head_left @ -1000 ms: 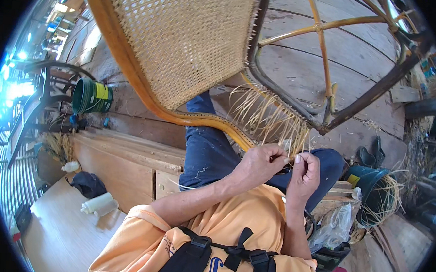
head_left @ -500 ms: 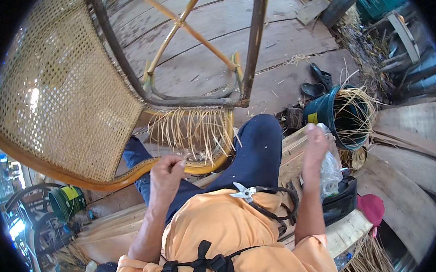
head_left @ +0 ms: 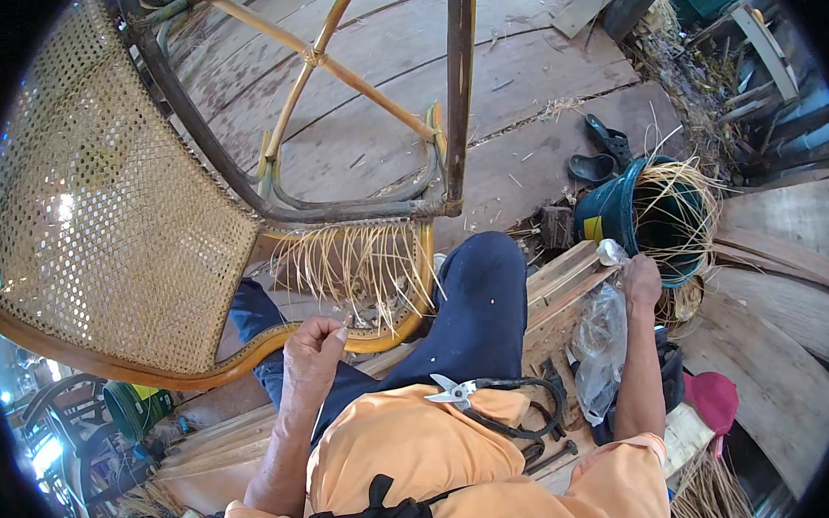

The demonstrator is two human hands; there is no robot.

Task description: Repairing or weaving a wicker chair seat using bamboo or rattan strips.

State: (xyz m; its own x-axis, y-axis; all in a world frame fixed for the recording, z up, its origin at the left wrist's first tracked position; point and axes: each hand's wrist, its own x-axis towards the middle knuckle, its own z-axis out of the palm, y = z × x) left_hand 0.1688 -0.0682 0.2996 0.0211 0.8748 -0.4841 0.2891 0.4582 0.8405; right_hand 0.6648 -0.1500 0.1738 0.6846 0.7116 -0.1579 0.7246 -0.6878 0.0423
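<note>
A rattan chair with a woven cane back lies tipped on its side before me, loose cane strands hanging from its frame. My left hand is closed just below those strands, pinching what looks like a thin strand end. My right hand reaches out to the right and grips the top of a clear plastic bag, next to a dark green bucket holding coiled cane. A pair of shears with black handles rests on my lap, on my orange shirt.
Wooden plank floor all round. A pair of dark sandals lies beyond the bucket. A stack of wooden slats sits under the bag. A red cap lies at right, a green container at lower left, scrap timber at upper right.
My view has swung right. My right hand left the strands near my left hand and reached out to the plastic bag by the bucket. The left hand stays at the strands.
</note>
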